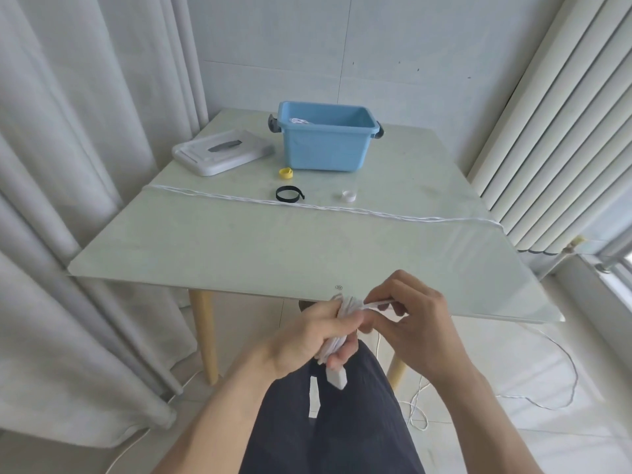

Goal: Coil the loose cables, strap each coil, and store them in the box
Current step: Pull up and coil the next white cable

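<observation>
My left hand (309, 338) grips a bundle of coiled white cable (345, 311) just below the table's near edge; a white plug (337, 377) hangs under that fist. My right hand (415, 318) pinches a white strand (376, 305) beside the bundle. Another white cable (260, 200) stretches straight across the table from left edge to right edge. On the table lie a black strap (290, 194), a yellow strap (286, 173) and a white strap (349, 195). The blue box (325, 145) stands at the back with a white coil (301, 121) inside.
The box's white lid (222, 151) lies left of the box. The pale glass table (205, 248) stands on wooden legs. Curtains hang at the left, vertical blinds at the right. Loose white cable (554, 367) trails over the floor at the right.
</observation>
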